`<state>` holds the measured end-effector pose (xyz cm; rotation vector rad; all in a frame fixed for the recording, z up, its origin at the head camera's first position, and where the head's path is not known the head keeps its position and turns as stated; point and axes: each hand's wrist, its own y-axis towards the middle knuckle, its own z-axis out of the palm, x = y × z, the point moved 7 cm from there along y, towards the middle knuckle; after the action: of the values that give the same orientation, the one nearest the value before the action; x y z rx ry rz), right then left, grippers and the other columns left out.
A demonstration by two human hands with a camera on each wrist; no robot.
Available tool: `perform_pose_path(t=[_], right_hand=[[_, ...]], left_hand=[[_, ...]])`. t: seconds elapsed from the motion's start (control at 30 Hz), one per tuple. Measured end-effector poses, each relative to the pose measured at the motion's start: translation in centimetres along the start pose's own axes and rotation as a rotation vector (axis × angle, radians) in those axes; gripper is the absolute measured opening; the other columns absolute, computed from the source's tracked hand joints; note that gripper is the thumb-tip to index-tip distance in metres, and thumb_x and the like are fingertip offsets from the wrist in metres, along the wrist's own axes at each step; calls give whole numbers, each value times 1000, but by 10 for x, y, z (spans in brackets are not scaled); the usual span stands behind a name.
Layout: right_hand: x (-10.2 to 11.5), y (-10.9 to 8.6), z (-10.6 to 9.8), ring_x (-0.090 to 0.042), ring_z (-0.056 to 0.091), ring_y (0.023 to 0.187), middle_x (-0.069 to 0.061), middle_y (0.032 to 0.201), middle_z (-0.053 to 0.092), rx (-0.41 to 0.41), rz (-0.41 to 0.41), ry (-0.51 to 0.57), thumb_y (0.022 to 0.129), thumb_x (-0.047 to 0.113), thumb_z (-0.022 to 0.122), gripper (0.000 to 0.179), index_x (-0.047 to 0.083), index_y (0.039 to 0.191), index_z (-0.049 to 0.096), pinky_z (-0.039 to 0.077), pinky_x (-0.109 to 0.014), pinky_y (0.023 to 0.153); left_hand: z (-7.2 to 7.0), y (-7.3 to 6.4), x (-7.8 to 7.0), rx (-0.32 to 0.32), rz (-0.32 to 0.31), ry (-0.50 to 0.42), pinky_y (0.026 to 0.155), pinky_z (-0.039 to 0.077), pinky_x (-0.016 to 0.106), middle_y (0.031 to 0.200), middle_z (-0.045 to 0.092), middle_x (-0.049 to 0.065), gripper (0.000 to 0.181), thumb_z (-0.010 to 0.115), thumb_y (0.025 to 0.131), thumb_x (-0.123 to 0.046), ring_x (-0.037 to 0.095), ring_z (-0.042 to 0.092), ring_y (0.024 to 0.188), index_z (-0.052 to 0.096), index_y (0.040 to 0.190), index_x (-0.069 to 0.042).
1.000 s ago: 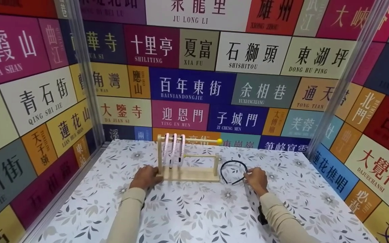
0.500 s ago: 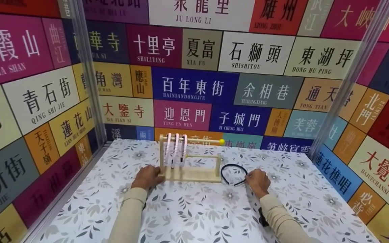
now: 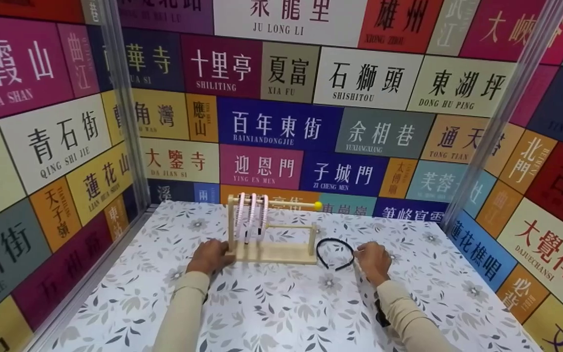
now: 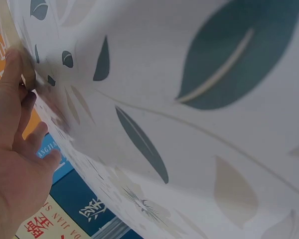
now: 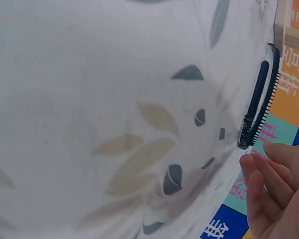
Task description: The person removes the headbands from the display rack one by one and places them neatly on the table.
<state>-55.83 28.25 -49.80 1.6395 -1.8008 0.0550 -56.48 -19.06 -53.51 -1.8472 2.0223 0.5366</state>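
Head view, table: the patterned table (image 3: 262, 313) carries everything; the wooden stand (image 3: 275, 253) sits toward its far edge, base running parallel to that edge.
Pink bands: three pink bands (image 3: 252, 217) hang on the stand's upper rod, by the post nearer the table's left edge; a yellow ball (image 3: 317, 205) tips the other end.
Black headband: the black headband (image 3: 334, 239) lies between the stand and the right hand (image 3: 374, 259), its gap toward the near edge; the right hand is the nearer one, on the table's right-edge side.
Left hand: the left hand (image 3: 210, 257) grips the stand's end.
Left wrist view, stand: only a sliver shows, thumb and finger against it; the rest is cut off.
Right wrist view, headband: seen nearly edge-on, one end hard to separate from the other.
Right fingers: bent, thumb and fingertips slightly apart, holding nothing, just beside the band; contact cannot be told.
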Motion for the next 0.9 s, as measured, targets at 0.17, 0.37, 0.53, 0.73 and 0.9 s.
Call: perform_pose_path(t=[0.17,0.37,0.53,0.73,0.9], right_hand=[[14,4,-12,-36,75,83,-14,100,79,-16,-29,25,87,16,84,20,6,104,82,57,-56,73],[34,8,-23,-31,74,76,-14,98,79,-33,-92,58,88,18,83,19,6,104,83,58,-51,66],[59,4,-28,-26,72,68,-12,98,79,-46,-157,89,89,20,83,19,7,103,83,55,-44,56],[98,-3,-25,-22,74,73,-8,95,80,-22,-227,125,91,23,82,20,9,105,83,58,-43,61],[130,-10,-23,-19,75,74,-6,93,80,-1,-283,143,90,25,83,22,10,107,83,56,-38,55]], left_hand=[[-6,-1,2,-23,21,18,82,53,46,98,73,7,31,81,91,-30,22,63,80,76,114,-9],[-7,2,6,-24,24,49,81,51,45,90,70,4,29,80,91,-33,23,60,77,76,109,-11],[-6,0,8,-22,19,38,79,52,44,92,71,4,29,81,90,-32,22,60,76,76,109,-11],[-4,-2,6,-49,53,47,80,52,47,93,72,5,25,82,89,-30,23,61,78,75,103,-10],[-2,0,-3,-33,46,31,79,51,46,88,70,5,23,81,89,-30,24,59,77,74,98,-10]])
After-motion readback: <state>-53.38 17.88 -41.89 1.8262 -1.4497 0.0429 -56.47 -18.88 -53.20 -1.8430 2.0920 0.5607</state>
